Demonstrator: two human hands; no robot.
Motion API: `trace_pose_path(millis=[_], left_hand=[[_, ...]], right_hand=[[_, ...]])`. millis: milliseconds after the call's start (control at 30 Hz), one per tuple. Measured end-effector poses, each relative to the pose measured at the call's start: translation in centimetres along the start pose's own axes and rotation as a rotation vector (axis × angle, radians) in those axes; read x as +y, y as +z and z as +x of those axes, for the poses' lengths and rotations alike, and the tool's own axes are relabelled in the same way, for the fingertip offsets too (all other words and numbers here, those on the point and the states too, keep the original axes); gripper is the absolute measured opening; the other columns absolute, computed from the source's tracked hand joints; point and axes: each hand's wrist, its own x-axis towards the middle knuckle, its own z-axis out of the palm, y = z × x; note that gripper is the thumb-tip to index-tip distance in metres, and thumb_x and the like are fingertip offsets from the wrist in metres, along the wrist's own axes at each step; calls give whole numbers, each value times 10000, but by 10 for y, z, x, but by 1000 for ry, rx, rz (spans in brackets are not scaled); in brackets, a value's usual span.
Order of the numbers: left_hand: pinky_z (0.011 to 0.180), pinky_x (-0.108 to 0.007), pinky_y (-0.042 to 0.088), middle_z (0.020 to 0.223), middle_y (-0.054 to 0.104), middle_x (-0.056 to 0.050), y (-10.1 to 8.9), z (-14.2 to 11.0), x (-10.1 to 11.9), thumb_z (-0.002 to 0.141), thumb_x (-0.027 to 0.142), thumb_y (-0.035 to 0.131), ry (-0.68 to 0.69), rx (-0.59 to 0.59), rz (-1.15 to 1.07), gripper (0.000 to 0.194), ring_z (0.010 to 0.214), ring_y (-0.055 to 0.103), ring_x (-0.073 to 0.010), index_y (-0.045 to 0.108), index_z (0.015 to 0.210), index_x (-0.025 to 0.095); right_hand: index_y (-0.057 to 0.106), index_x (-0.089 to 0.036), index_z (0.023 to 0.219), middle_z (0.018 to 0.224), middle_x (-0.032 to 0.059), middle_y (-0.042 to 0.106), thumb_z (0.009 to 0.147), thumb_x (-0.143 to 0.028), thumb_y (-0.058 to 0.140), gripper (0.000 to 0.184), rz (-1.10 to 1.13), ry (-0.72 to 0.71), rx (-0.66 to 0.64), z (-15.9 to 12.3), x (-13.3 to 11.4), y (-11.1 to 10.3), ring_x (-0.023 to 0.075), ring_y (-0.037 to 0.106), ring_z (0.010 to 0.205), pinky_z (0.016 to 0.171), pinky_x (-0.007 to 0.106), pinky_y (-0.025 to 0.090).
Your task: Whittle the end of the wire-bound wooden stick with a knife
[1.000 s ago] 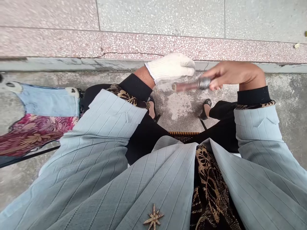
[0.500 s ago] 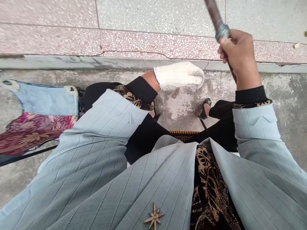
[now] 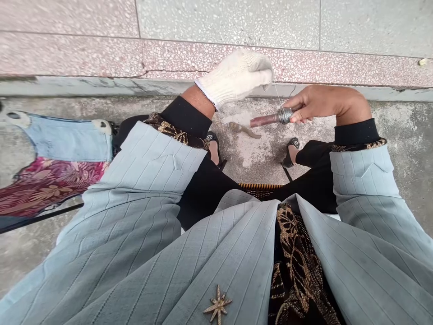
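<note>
My left hand (image 3: 238, 74), in a white knitted glove, is closed in a pinch above the kerb. A thin wire (image 3: 278, 94) runs from its fingertips down to a coil of silvery wire (image 3: 285, 115) wound on a brown stick (image 3: 265, 120). My bare right hand (image 3: 326, 104) is closed round the stick beside the coil, and the stick's free end points left. Below the two hands shows a curved, brownish stick-like piece (image 3: 245, 130); whether it lies on the ground or hangs, I cannot tell.
A speckled stone ledge (image 3: 230, 27) with a pink border and a cracked edge lies ahead. Blue and flowered fabric on a frame (image 3: 67, 140) stands at the left. My feet are on worn concrete (image 3: 246, 155). A small pale bit (image 3: 422, 62) lies on the ledge at the right.
My right hand has come down and turned the stick from pointing up to pointing left. My left hand has moved up and slightly left. The brownish piece below shows more.
</note>
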Motion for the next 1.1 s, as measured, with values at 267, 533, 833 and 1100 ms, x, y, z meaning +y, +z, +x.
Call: trace_pose_path(millis=[267,533,833,1100], left_hand=[[634,-314,376,803,653,-33,19,0,3,956,406,451,-4,-81,-237,335,648,508,-128,705,958,187],[778,-314,394,880,656,-37,28,-2,12,961,437,439,112,-248,-90,428,800,548,-153,746,1039,148],[760,-317,379,788,617,-30,14,-5,7,910,389,463,80,-205,49,353,789,555,-166,736,918,166],[609,-316,373,703,584,-8,8,-13,12,948,323,444,-46,-28,-215,275,621,482,-120,681,870,208]], right_hand=[[673,-281,872,722,9,621,888,-464,757,202,622,-459,796,-11,-13,4,151,465,591,493,310,302],[630,-282,841,704,23,600,843,-408,724,157,223,16,842,15,2,1,185,475,621,575,363,348],[752,-230,951,722,16,653,852,-437,760,230,-176,-26,5,9,7,-2,208,600,776,677,329,410],[730,-179,970,721,23,602,898,-369,743,203,670,-426,546,-13,-19,8,129,441,560,486,296,258]])
